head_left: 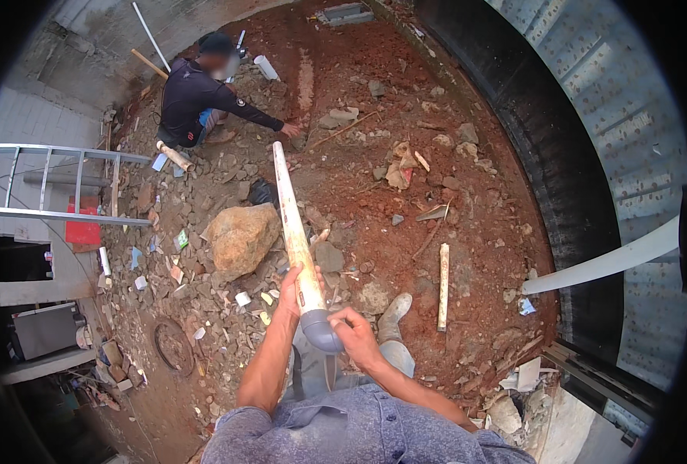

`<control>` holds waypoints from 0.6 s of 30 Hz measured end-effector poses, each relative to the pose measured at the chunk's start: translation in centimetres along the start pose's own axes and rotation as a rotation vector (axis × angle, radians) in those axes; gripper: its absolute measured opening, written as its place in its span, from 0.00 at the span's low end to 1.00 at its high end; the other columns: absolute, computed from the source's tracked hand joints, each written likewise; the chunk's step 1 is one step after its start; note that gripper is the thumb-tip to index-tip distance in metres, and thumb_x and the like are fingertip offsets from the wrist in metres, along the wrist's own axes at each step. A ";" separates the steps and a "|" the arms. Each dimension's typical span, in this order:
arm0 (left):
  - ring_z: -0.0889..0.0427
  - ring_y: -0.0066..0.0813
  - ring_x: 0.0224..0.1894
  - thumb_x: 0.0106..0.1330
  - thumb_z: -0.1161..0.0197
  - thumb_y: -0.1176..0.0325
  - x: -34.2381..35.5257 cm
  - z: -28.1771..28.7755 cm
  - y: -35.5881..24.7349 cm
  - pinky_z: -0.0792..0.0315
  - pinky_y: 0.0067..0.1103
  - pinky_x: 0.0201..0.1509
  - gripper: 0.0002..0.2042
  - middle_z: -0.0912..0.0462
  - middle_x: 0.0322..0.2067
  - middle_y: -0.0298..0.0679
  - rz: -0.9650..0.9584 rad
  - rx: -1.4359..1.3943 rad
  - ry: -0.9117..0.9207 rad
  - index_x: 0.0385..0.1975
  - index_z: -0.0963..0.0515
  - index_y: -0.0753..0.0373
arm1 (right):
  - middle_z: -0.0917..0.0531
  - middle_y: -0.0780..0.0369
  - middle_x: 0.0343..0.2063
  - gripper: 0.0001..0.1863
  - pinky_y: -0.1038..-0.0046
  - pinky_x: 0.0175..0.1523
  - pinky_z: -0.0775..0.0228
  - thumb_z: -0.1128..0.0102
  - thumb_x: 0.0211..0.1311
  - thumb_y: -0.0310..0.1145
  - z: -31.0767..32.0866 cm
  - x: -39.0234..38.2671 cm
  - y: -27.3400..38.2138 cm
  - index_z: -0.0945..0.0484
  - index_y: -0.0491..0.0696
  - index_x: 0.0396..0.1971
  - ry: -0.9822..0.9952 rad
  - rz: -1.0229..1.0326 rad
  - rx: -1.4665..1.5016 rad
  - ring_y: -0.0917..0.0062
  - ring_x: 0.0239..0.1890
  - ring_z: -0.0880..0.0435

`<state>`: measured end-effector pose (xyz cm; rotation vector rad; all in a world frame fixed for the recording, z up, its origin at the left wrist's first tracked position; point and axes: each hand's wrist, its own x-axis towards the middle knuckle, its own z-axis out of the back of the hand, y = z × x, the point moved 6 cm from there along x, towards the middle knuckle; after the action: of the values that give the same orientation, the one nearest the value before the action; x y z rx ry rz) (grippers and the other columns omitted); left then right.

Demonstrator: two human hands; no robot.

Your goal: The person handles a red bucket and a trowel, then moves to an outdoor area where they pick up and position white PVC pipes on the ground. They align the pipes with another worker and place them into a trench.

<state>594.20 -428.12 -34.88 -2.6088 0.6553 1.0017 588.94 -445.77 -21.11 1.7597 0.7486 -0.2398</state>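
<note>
A long, dirt-stained white plastic pipe (290, 209) points away from me, with a grey elbow fitting (320, 331) on its near end. My left hand (293, 292) is wrapped round the pipe just beyond the fitting. My right hand (352, 334) is closed against the fitting's right side, thumb and fingers pressed to it. Below the fitting shows a narrow, pointed blade-like piece (330, 372); what it belongs to is hidden.
A large tan rock (243, 241) lies left of the pipe amid rubble. Another person (204, 100) crouches at the far left, one arm stretched over the soil. A metal ladder (65, 151) stands left. A short pipe (444, 288) and an upright white pipe (606, 257) are right.
</note>
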 end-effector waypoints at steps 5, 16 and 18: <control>0.15 0.34 0.34 0.68 0.38 0.59 -10.1 -22.4 0.4 0.15 0.29 0.36 0.26 0.19 0.38 0.47 -0.018 0.477 -0.165 0.57 0.32 0.72 | 0.19 0.59 0.43 0.31 0.78 0.31 0.25 0.50 0.74 0.58 4.2 -7.8 12.4 0.37 0.49 0.63 0.662 -0.166 0.333 0.79 0.30 0.19; 0.24 0.56 0.60 0.53 0.31 0.56 -10.2 -31.4 0.4 0.29 0.37 0.63 0.48 0.27 0.61 0.59 -0.336 2.169 0.061 0.73 0.47 0.63 | 0.45 0.44 0.71 0.66 0.49 0.58 0.23 0.35 0.54 0.71 27.2 16.4 28.5 0.64 0.47 0.76 -0.183 0.187 0.331 0.48 0.69 0.36; 0.25 0.54 0.62 0.53 0.30 0.55 -8.4 -27.8 1.7 0.30 0.38 0.65 0.48 0.28 0.63 0.56 -0.428 2.200 0.100 0.74 0.46 0.59 | 0.35 0.49 0.64 0.59 0.50 0.57 0.23 0.28 0.53 0.64 30.5 19.6 29.6 0.52 0.45 0.72 -0.255 0.289 0.453 0.51 0.64 0.30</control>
<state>603.41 -438.12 -9.12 -0.6695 0.5254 -0.2257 628.18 -471.08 -17.88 2.1848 0.2590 -0.4528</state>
